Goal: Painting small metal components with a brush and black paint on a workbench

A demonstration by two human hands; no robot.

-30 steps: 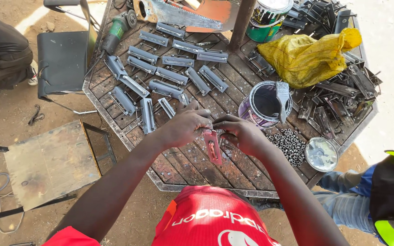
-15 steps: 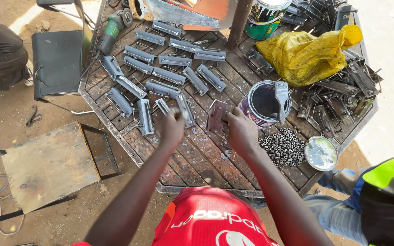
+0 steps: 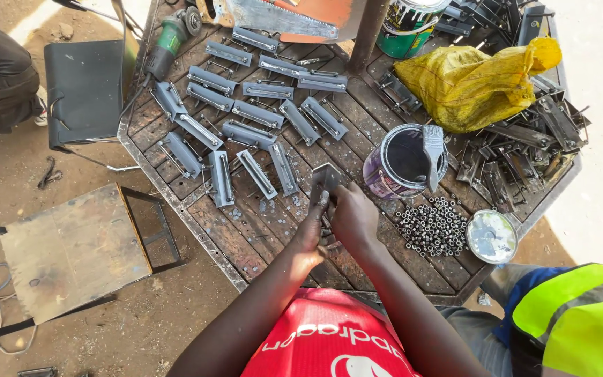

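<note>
Both hands meet over the table [image 3: 176,202] — the left hand [image 3: 313,227] and right hand [image 3: 354,218] are closed together on a small grey metal bracket [image 3: 326,179], held upright near the paint can [image 3: 403,162]. Seems mid-fitting; next calls for steady alignment.

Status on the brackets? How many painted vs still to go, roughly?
Done: over a dozen grey brackets lie in rows on the table. In hand: both the left hand and right hand hold one bracket beside the paint can with its brush. Left: a heap of dark parts at the right edge, plus loose nuts.
</note>
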